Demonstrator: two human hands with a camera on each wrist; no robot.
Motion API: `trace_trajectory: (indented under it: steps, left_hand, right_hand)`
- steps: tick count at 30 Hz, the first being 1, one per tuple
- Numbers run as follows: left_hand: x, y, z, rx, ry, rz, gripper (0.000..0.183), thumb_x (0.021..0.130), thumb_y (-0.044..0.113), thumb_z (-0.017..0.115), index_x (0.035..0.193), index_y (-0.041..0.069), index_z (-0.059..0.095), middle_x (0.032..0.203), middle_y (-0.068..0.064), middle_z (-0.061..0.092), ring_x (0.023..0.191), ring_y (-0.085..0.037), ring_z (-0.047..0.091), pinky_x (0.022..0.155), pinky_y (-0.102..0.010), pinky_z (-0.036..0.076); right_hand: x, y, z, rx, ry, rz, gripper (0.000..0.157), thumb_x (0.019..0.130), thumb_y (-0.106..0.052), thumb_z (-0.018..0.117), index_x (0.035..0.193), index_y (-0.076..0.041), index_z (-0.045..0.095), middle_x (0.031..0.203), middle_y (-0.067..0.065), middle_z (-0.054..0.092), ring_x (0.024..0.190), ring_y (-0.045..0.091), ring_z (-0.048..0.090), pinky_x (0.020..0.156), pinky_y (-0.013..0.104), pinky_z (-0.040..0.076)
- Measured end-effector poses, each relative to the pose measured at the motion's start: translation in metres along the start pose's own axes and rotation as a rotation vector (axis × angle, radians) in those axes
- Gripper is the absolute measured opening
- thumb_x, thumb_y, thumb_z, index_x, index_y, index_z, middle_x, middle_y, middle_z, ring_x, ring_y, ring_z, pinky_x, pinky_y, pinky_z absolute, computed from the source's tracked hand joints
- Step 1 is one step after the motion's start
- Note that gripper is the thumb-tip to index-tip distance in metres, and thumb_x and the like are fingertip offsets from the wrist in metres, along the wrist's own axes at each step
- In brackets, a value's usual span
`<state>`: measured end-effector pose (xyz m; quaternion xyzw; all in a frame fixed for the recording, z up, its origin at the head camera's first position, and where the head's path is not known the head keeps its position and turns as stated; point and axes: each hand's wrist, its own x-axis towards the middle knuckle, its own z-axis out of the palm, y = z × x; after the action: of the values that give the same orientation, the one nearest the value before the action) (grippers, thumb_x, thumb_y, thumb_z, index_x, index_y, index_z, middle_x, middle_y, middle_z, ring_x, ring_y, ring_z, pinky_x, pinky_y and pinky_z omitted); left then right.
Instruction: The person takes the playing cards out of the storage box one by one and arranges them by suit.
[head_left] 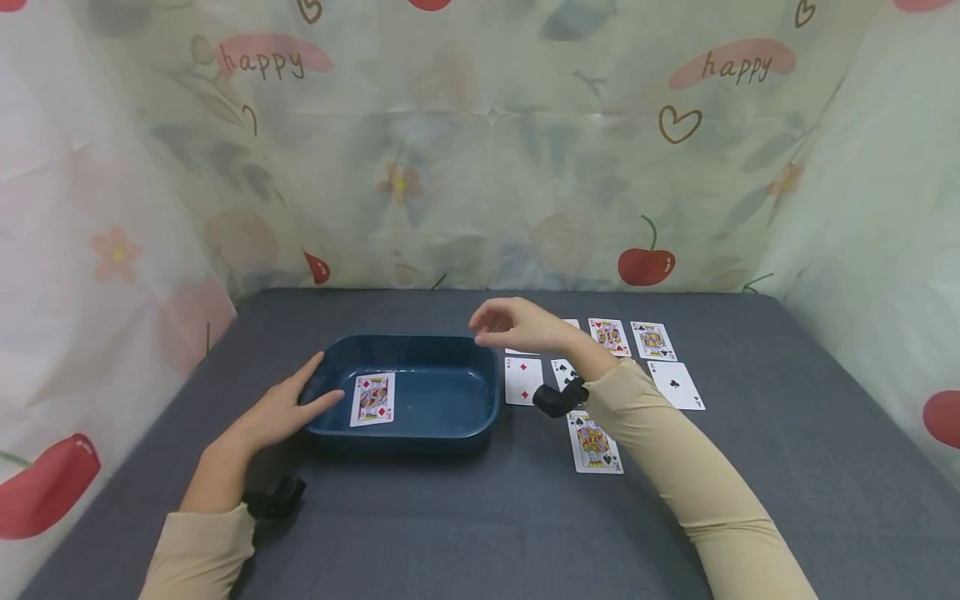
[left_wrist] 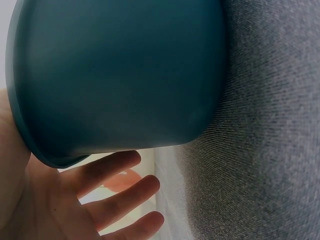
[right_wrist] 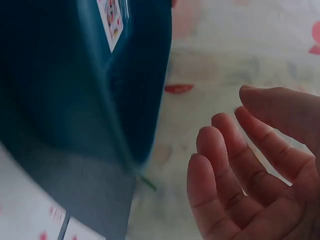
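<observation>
A dark blue rectangular tub (head_left: 408, 442) stands on the table, with a face card of diamonds (head_left: 372, 398) lying face up inside. At its left end, my left hand (head_left: 273, 410) holds the rim, thumb over the inside and fingers spread outside. In the left wrist view those fingers (left_wrist: 122, 205) look nearly straight beside the tub wall (left_wrist: 120, 75). My right hand (head_left: 525, 325) hovers by the tub's far right corner, fingers loosely bent. Nothing lies between its thumb and fingers (right_wrist: 260, 170) in the right wrist view.
Right of the tub lie a two of diamonds (head_left: 513, 392), a black-suit card (head_left: 561, 371), a card with a club (head_left: 675, 385) and a spade face card (head_left: 596, 446). Behind are a heart face card (head_left: 609, 336), another face card (head_left: 654, 341) and a partly hidden card. Patterned curtains (head_left: 487, 167) surround the table.
</observation>
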<state>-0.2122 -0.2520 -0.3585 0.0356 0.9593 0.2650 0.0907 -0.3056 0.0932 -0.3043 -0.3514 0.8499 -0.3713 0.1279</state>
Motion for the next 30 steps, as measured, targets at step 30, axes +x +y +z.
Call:
trace_trajectory:
  steps: [30]
  left_hand:
    - [0.001,0.0,-0.002,-0.007,-0.016,-0.001,0.09,0.091,0.058,0.044,0.151,0.006,0.001,0.152,-0.03,0.013,0.136,-0.051,0.022,0.105,-0.067,0.024]
  right_hand:
    - [0.108,-0.033,0.079,-0.01,-0.202,-0.009,0.034,0.085,-0.012,0.067,0.116,-0.002,0.059,0.111,0.013,0.065,0.103,0.019,0.062,0.089,0.02,0.05]
